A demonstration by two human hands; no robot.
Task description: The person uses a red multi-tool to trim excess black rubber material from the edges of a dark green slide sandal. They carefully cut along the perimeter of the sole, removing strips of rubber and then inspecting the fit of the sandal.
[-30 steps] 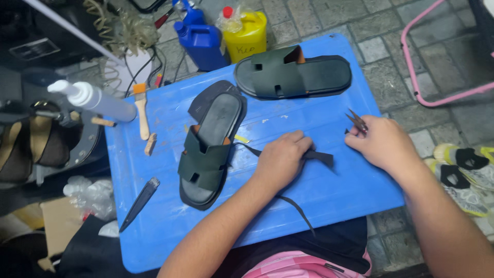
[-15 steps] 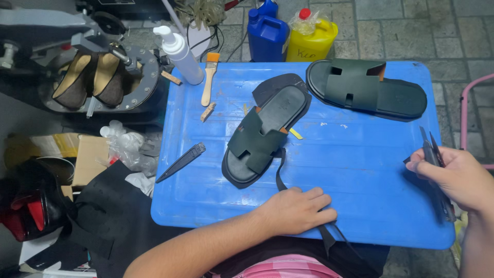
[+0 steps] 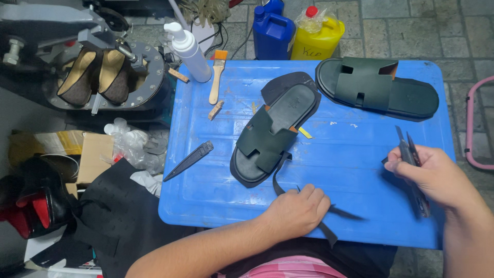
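A dark green sandal point(image 3: 270, 136) lies on a blue plastic lid point(image 3: 360, 201) that serves as a work surface. A thin black strap point(image 3: 280, 183) runs from the sandal under my left hand point(image 3: 297, 208), which is closed on it near the lid's front edge. My right hand point(image 3: 429, 172) grips dark pliers point(image 3: 410, 159) at the lid's right side, apart from the sandal. A second green sandal point(image 3: 378, 87) rests at the far right of the lid.
A black knife-like tool point(image 3: 189, 160) and a small brush point(image 3: 218, 74) lie on the lid's left. A white pump bottle point(image 3: 188, 49), a blue jug point(image 3: 272, 28) and a yellow jug point(image 3: 316, 36) stand behind. A press with shoe soles point(image 3: 98, 77) sits left.
The view has shifted so the lid sits more to the right. My left hand has slid along the strap toward the front edge, and my right hand with the pliers has moved slightly left.
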